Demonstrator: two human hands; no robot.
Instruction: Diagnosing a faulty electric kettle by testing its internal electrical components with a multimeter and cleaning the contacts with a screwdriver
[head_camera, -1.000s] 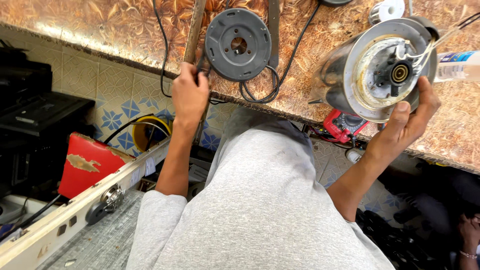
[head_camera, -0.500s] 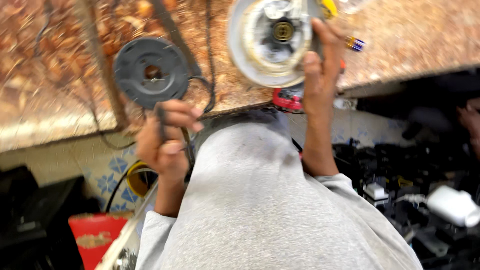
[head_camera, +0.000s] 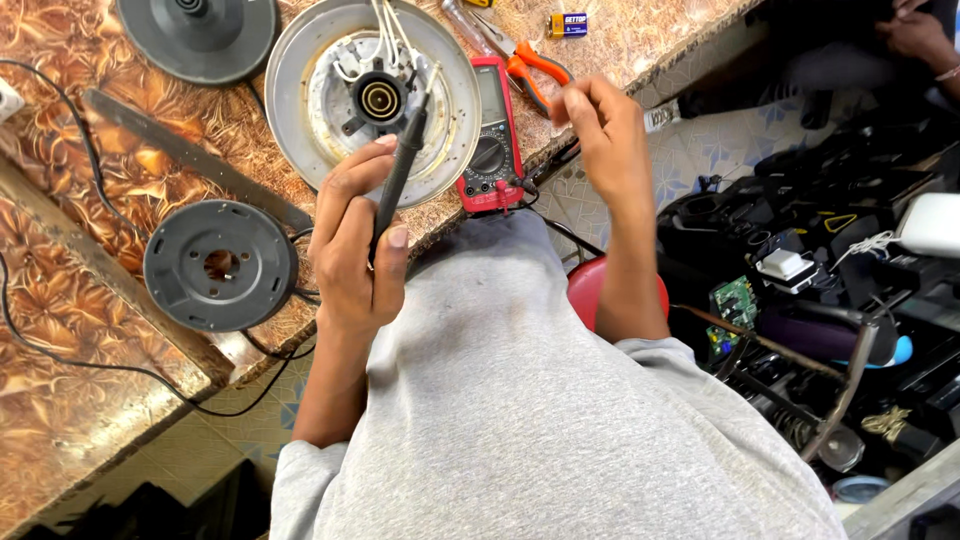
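My left hand (head_camera: 352, 245) grips a black test probe (head_camera: 400, 165), whose tip rests at the centre connector of a round metal appliance base (head_camera: 300, 60) lying underside-up on the patterned counter (head_camera: 70, 330). White wires stick up from that base. A red multimeter (head_camera: 490, 150) lies right of it at the counter's edge. Above and right of the meter, my right hand (head_camera: 600, 130) is raised with fingers pinched together; nothing shows between them.
Two grey round discs (head_camera: 220, 265) (head_camera: 200, 30), a flat metal bar (head_camera: 190, 160), black cables, orange-handled pliers (head_camera: 535, 65) and a small battery (head_camera: 568, 22) lie on the counter. A red stool (head_camera: 590, 285) and piled electronics (head_camera: 800, 280) are at right. Another person's hand (head_camera: 915, 35) is top right.
My right hand has let go of the metal base, which now lies on the counter. My left hand now holds the probe on its centre. The view has swung.
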